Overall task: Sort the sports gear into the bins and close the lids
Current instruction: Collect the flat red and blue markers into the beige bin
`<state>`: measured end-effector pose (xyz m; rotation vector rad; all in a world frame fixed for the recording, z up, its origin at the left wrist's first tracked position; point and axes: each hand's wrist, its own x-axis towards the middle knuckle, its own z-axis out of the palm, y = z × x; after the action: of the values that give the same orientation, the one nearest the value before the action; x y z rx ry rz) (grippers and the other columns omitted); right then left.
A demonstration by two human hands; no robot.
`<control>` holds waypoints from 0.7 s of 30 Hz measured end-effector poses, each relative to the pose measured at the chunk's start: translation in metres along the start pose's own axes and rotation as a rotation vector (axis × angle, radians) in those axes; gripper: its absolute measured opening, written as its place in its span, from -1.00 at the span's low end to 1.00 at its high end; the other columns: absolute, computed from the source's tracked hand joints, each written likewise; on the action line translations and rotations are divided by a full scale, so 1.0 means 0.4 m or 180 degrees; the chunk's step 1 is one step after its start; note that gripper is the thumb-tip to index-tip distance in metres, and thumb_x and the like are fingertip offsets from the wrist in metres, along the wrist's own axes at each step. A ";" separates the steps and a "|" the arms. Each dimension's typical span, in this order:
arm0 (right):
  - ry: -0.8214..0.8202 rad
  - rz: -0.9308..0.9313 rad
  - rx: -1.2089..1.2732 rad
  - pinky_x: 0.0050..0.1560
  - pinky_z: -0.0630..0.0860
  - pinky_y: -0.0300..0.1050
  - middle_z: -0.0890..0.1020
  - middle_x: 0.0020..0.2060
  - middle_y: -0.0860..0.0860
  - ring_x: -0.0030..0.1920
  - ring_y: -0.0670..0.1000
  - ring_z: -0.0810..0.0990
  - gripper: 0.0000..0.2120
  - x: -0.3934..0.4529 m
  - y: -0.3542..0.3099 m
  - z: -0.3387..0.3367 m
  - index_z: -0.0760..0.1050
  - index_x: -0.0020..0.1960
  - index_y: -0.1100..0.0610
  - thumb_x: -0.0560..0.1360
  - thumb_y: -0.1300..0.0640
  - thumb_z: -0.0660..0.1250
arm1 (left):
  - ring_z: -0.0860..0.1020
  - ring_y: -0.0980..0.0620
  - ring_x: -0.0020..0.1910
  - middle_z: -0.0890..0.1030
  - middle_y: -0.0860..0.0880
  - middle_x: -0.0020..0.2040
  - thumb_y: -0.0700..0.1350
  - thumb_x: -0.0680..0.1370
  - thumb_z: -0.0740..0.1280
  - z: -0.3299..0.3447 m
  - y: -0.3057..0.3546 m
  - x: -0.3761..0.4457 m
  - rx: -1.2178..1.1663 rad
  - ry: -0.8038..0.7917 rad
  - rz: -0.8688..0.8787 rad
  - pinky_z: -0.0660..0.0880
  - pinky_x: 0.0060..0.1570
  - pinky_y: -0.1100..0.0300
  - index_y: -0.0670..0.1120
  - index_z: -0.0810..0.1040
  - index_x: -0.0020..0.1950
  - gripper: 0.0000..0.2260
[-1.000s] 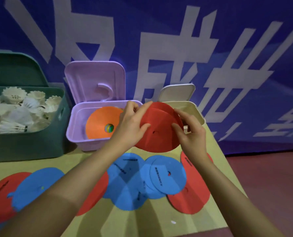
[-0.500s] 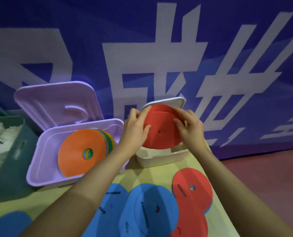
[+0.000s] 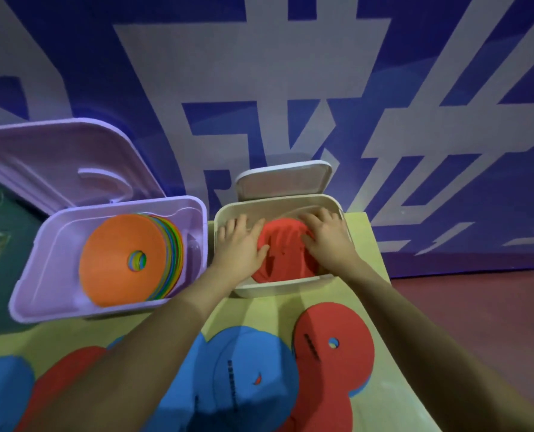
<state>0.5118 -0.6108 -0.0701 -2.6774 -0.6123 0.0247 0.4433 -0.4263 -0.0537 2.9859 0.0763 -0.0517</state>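
— What's on the pale yellow tabletop (image 3: 363,294)?
— Blue and red flat foam discs (image 3: 334,347), against a blue banner wall (image 3: 259,88).
— And the hands?
— Left hand (image 3: 239,247) and right hand (image 3: 328,241) press flat-fingered on a red foam disc (image 3: 282,254) inside the cream plastic bin (image 3: 278,289).

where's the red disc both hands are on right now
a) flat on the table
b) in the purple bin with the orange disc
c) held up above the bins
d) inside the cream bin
d: both the left hand and the right hand press the red disc down inside the walls of the cream bin, whose lid stands open behind it.
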 end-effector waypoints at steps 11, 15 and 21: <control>0.0649 -0.0506 0.0805 -0.14 0.49 -0.01 0.58 -0.08 0.03 -0.10 0.07 0.56 -0.77 -0.212 -0.102 -0.124 0.54 0.15 0.14 0.52 0.17 0.26 | 0.44 -0.18 0.10 0.50 -0.14 0.12 0.10 0.44 0.09 -0.141 0.029 -0.184 -0.0407 0.0818 0.0508 0.29 0.05 0.00 -0.09 0.51 0.24 -0.51; 0.0483 -0.0254 0.1046 -0.24 0.44 -0.07 0.58 -0.14 0.02 -0.20 0.02 0.53 -0.83 -0.303 -0.117 -0.082 0.57 0.09 0.13 0.53 0.15 0.28 | 0.44 -0.17 0.03 0.50 -0.11 0.07 0.08 0.46 0.09 -0.093 0.012 -0.297 -0.0564 0.0747 0.0231 0.33 0.01 -0.02 -0.10 0.51 0.21 -0.56; -0.0269 0.0053 0.0605 -0.07 0.46 0.07 0.55 -0.07 0.18 -0.06 0.25 0.53 -0.63 -0.436 -0.139 0.124 0.52 0.18 0.23 0.46 0.04 0.35 | 0.53 -0.19 -0.13 0.55 -0.12 -0.12 0.02 0.51 0.11 0.051 -0.031 -0.460 -0.0814 0.0510 0.0053 0.48 -0.13 -0.01 -0.18 0.60 0.03 -0.63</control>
<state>0.3258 -0.6198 -0.1069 -2.5072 -0.5825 0.1919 0.2585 -0.4262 -0.0686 2.7293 0.0705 0.1853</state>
